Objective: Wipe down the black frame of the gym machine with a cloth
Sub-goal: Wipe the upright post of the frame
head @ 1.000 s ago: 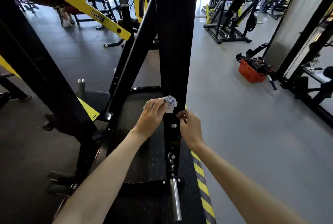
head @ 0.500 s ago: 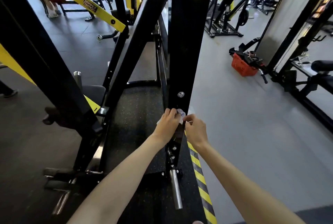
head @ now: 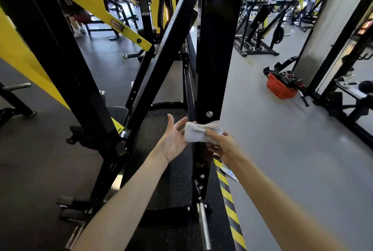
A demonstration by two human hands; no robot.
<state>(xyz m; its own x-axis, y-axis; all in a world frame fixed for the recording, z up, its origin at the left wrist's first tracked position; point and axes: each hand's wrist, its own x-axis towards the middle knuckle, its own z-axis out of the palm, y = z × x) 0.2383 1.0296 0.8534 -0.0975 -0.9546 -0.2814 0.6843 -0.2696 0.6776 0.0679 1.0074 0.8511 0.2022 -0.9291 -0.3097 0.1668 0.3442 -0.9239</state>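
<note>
The cloth (head: 201,132), a pale, nubbly piece of towelling folded into a short band, lay across the front face of the black upright (head: 219,48), just under a silver bolt head (head: 209,113). Its long axis ran 9 to 3 o'clock, crossing the upright, whose own axis ran 12 to 6.

The right hand (head: 223,146) had the band's 3 o'clock end, its grip a pinch with thumb and fingers curled round the fabric. The left hand (head: 173,139) sat at the 9 o'clock end with its grip spread. Its palm was turned toward the cloth, and its straight fingers touched the fabric's edge without closing on it. The cloth thus lay toward 12 o'clock of both wrists, between the hands, and only the right hand held it. A stroke along the frame would likely have to run toward 12 or 6, square to the cloth's length.

The upright was smooth, glossy painted steel with square edges. At 6 o'clock of the cloth a round, polished chrome peg (head: 203,228) stuck out from the base. A slanted black pad (head: 161,65) leaned at 11 o'clock above a speckled rubber mat (head: 173,170). A yellow-and-black hazard stripe (head: 230,200) edged the mat at 5 o'clock. Beyond it lay smooth grey floor (head: 272,159), with a red basket (head: 279,89) at 2 o'clock.
</note>
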